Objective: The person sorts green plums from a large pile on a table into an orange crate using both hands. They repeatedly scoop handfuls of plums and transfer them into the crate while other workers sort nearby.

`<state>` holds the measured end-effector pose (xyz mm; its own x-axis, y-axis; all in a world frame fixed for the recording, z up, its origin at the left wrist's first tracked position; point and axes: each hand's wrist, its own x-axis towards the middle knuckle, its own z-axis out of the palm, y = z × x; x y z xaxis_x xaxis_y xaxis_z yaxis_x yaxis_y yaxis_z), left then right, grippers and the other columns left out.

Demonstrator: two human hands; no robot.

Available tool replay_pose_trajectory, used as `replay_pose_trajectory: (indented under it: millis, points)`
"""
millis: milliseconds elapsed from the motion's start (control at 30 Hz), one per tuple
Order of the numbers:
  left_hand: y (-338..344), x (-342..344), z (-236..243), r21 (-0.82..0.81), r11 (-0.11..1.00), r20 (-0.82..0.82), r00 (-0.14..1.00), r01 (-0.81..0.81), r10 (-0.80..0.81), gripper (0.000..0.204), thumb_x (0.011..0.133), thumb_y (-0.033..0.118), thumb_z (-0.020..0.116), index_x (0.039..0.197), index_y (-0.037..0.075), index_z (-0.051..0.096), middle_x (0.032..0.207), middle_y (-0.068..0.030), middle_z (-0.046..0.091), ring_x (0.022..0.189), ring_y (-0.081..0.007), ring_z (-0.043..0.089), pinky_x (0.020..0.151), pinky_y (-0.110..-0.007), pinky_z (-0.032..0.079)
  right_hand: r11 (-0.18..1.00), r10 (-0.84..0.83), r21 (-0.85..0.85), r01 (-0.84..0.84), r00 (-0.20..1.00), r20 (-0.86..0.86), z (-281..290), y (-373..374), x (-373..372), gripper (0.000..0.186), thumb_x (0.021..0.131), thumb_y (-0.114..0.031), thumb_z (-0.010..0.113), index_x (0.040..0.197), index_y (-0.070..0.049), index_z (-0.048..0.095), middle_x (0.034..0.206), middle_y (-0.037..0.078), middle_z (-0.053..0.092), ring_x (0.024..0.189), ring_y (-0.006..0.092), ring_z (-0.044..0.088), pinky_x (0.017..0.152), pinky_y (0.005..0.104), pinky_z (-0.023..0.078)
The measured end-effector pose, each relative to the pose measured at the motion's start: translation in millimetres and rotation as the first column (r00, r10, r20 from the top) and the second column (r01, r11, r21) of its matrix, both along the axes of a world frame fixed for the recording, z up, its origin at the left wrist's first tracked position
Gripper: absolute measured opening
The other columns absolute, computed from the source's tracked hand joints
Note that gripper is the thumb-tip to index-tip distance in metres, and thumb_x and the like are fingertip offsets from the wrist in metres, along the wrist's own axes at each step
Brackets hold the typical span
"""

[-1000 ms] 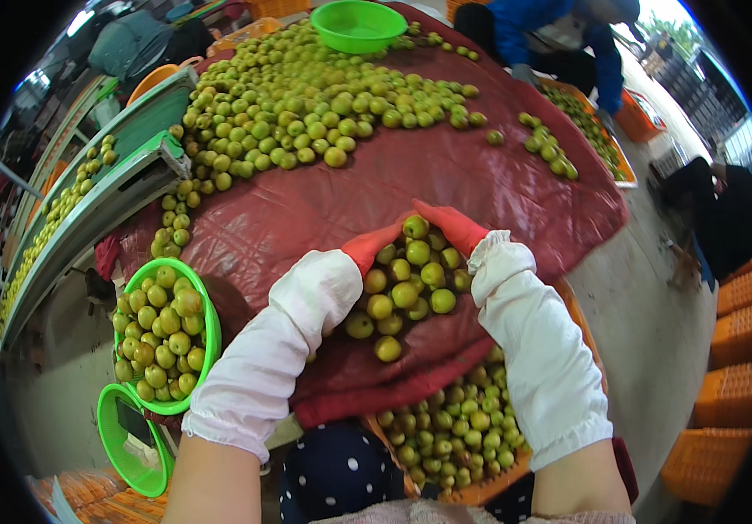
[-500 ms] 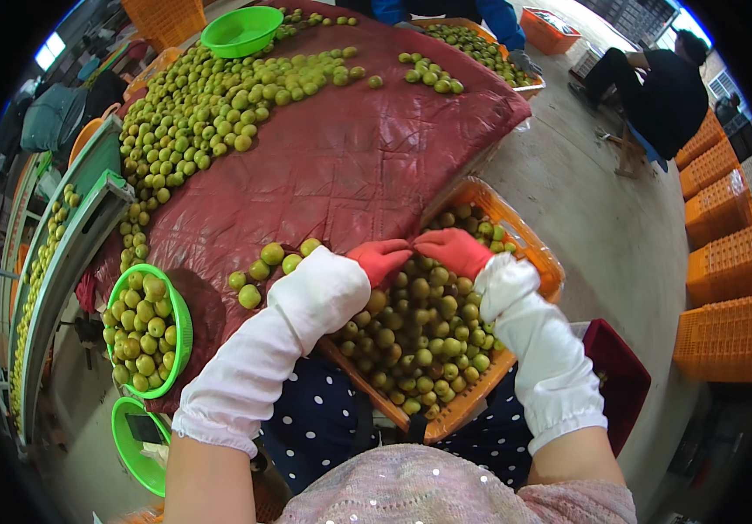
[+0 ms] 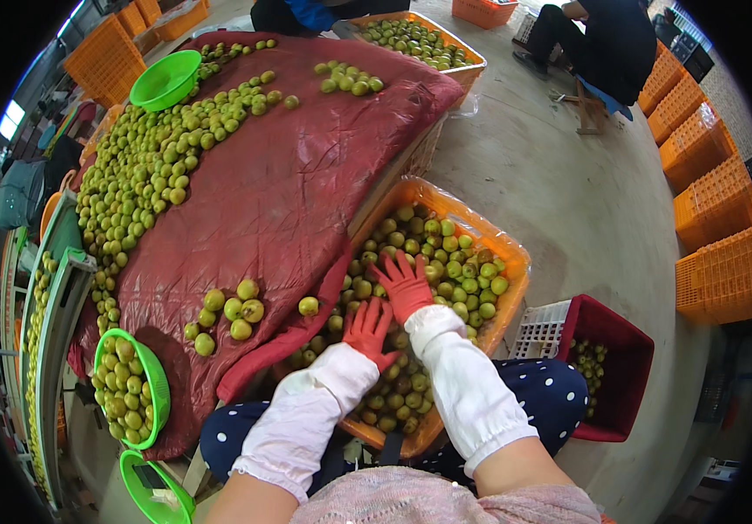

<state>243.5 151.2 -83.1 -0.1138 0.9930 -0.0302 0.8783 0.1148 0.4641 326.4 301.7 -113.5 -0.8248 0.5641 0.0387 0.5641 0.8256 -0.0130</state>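
Observation:
Both my hands, in red gloves with white sleeves, rest on round yellow-green fruit (image 3: 472, 288) in a plastic-lined orange crate (image 3: 517, 272) by my knees. My left hand (image 3: 368, 335) lies near the crate's left side, fingers spread. Farther in and to the right, my right hand (image 3: 406, 286) is open too, palm down on the fruit. Neither hand grips anything. Just left of the crate, several loose fruits (image 3: 241, 310) lie on a dark red quilted cover (image 3: 254, 192). The hands and sleeves hide part of the crate's contents.
A green basket of fruit (image 3: 159, 384) stands left, with another green basket (image 3: 136, 489) below it. A large fruit pile (image 3: 144, 166) covers the far left. To the right are a dark red-lined crate (image 3: 634, 367) and stacked orange crates (image 3: 721, 275). Two people sit farther off.
My hands, close together over the crate before, have come apart and down onto the fruit, fingers spread. The view has shifted, and more of the dark red-lined crate shows.

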Motion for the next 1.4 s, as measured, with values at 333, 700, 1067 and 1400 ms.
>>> replay_pose_trajectory:
  millis: [333, 700, 1067, 1400]
  points:
    - [-22.2, -73.4, -60.4, 0.076, 0.997, 0.001, 1.0, -0.018, 0.018, 0.07, 0.083, 0.037, 0.063, 0.147, 0.02, 0.037, 0.157, -0.0068, 0.026, 0.141, -0.0443, 0.021, 0.114, -0.057, 0.019, 0.938, -0.343, -0.014, 0.345, 0.925, -0.162, -6.5, 52.7, 86.0, 0.049, 0.081, -0.038, 0.064, 0.128, -0.025, 0.057, 0.14, 0.006, 0.046, 0.131, 0.0337, 0.037, 0.11, 0.055, 0.024]
    - [-27.0, 14.5, 5.3, -0.348, 0.909, -0.03, 0.966, 0.229, -0.255, 0.073, 0.087, 0.061, 0.046, 0.15, 0.029, 0.028, 0.16, -0.0009, 0.016, 0.147, -0.0363, 0.008, 0.107, -0.074, 0.002, 0.891, -0.386, -0.23, 0.391, 0.92, 0.068, 0.7, -11.1, 63.8, 0.065, 0.09, -0.057, 0.047, 0.147, -0.028, 0.034, 0.154, 0.006, 0.031, 0.145, 0.0294, 0.02, 0.11, 0.0679, 0.005]
    - [-33.9, -73.2, 128.1, 0.064, 0.944, 0.079, 0.945, -0.324, 0.318, 0.021, 0.089, 0.021, 0.053, 0.102, 0.007, 0.063, 0.096, -0.0177, 0.067, 0.093, -0.0393, 0.062, 0.081, -0.046, 0.049, 0.902, -0.339, -0.427, 0.06, 0.711, -0.616, 25.3, -71.9, -3.1, 0.036, 0.083, -0.013, 0.066, 0.118, -0.004, 0.062, 0.114, 0.018, 0.064, 0.108, 0.0333, 0.059, 0.093, 0.0399, 0.047]
    - [-45.8, -136.9, 158.2, 0.187, 0.974, -0.265, 0.961, 0.125, -0.073, 0.036, 0.078, 0.02, 0.068, 0.111, 0.009, 0.059, 0.114, -0.0155, 0.062, 0.107, -0.0362, 0.058, 0.09, -0.042, 0.048, 0.58, -0.635, -0.799, 0.161, 0.704, -0.319, 63.7, -109.0, -108.6, 0.052, 0.064, -0.017, 0.077, 0.111, -0.008, 0.059, 0.114, 0.02, 0.056, 0.105, 0.0379, 0.058, 0.089, 0.04, 0.049]
